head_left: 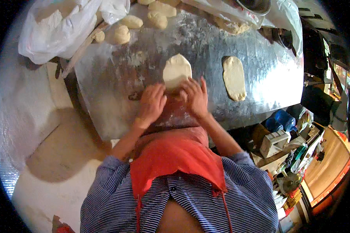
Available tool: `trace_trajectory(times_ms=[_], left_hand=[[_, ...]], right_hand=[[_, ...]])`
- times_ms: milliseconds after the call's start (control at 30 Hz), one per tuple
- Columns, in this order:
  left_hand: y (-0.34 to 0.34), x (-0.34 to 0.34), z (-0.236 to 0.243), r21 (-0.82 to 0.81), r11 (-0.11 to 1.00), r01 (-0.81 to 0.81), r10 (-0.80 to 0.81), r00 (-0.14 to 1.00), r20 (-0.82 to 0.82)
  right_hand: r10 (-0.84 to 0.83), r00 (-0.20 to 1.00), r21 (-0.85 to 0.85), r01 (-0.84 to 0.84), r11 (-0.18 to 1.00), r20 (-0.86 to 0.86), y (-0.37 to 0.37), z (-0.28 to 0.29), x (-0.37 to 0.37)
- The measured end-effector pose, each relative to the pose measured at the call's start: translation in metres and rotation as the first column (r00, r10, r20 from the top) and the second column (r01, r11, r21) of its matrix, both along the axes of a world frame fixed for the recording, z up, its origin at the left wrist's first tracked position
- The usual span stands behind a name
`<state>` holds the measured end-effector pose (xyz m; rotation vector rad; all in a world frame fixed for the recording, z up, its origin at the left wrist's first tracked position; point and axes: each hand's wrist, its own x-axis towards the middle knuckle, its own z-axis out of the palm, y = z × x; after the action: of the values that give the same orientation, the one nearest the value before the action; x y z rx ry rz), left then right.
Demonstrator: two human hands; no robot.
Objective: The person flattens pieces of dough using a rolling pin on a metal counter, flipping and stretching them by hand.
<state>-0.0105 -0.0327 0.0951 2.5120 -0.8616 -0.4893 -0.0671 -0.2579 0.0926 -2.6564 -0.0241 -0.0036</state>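
Note:
A flattened oval piece of dough (177, 70) lies on the metal worktop in front of me. My left hand (153, 101) is at its near left edge, palm down, fingers loosely bent and slightly apart, with no dough visible in them. At the near right edge, my right hand (195, 96) has its thumb and some fingers closed on the dough, while an outer finger sticks out. The fingertips are slightly blurred, and they hide part of the near edge. To the right lies a second long, flat dough piece (234, 79), which neither hand touches.
Several rounded dough lumps (157, 19) sit along the far side of the metal worktop (116, 93). White plastic bags (62, 29) hang over its far left corner, beside a wooden stick (83, 50). A metal bowl (256, 6) stands far right. Beyond the right edge are a blue jug (282, 120) and crowded shelves.

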Motion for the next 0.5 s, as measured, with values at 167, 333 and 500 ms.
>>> trace_trajectory(times_ms=[167, 333, 500], left_hand=[[-0.003, 0.005, 0.003, 0.068, 0.986, -0.149, 0.133, 0.971, 0.200], [0.028, -0.020, -0.007, 0.090, 0.995, -0.049, 0.038, 0.992, 0.122], [-0.037, 0.087, -0.002, 0.021, 0.998, -0.063, 0.052, 0.940, 0.337]], right_hand=[[-0.052, 0.994, -0.071, 0.059, 0.996, 0.092, 0.005, -0.003, 0.009], [-0.011, 0.993, 0.055, 0.017, 0.998, -0.117, 0.013, 0.011, -0.029], [-0.158, 0.987, -0.089, 0.158, 0.983, 0.007, -0.029, -0.021, 0.086]])
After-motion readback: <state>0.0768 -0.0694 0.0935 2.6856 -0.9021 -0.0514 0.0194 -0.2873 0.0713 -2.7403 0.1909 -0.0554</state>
